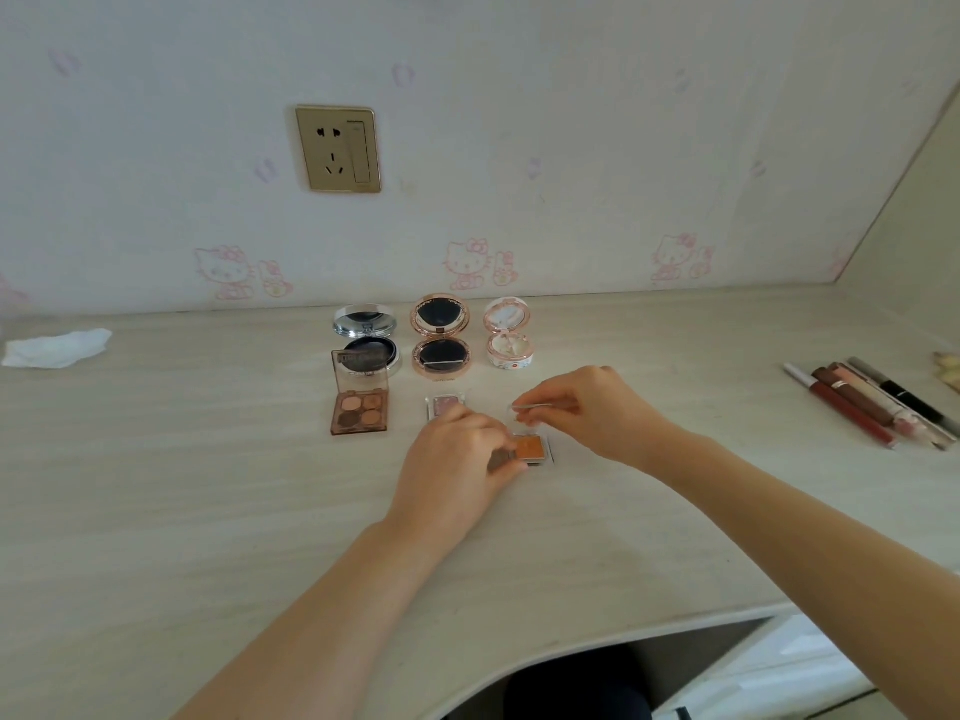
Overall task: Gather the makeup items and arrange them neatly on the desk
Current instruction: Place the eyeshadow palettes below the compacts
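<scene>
A small clear case with an orange eyeshadow pan (535, 448) lies open on the desk (208, 485). My left hand (457, 459) holds its base from the left. My right hand (587, 407) pinches its raised clear lid (535, 406). Just behind my left hand lies a small pink glitter shadow case (445, 406). To the left an open brown four-colour palette (359, 413) stands with its lid up. Along the wall sit three open round compacts: silver (368, 339), rose-gold (440, 337) and white-pink (509, 332).
Several lip glosses and pencils (872, 402) lie side by side at the right of the desk. A crumpled white tissue (54, 348) lies at the far left. A gold wall socket (337, 149) is above. The desk's front edge curves inward at the lower right.
</scene>
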Available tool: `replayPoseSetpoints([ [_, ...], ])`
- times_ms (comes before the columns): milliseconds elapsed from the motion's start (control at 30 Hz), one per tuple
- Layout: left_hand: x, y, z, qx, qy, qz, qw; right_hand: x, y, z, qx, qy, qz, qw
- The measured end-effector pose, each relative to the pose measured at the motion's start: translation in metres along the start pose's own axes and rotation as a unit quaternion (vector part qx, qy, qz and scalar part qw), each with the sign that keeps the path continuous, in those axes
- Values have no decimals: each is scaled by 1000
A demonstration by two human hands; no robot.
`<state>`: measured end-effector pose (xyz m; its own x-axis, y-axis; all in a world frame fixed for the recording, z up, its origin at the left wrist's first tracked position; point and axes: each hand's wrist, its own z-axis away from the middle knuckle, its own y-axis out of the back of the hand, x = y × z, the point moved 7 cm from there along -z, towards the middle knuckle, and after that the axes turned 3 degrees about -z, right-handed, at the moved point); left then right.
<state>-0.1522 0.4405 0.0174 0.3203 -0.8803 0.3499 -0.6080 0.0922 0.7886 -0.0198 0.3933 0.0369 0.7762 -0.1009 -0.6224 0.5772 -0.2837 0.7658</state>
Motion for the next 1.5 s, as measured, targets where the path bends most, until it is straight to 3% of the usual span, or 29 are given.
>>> replayPoseSetpoints([
  [500,-3,-2,-1,-9,11,6,1000,12,-5,-10,-25,-34,-29,999],
  [867,2,-5,1,-12,-3,-20,1000,25,-3,43,129,-53,35,990],
  [1100,7,-7,1,-11,-9,-37,999,13,-19,56,99,-5,107,989],
  [1500,13,-15,-26,-24,-36,-160,986,23,-14,23,110,-35,98,988],
])
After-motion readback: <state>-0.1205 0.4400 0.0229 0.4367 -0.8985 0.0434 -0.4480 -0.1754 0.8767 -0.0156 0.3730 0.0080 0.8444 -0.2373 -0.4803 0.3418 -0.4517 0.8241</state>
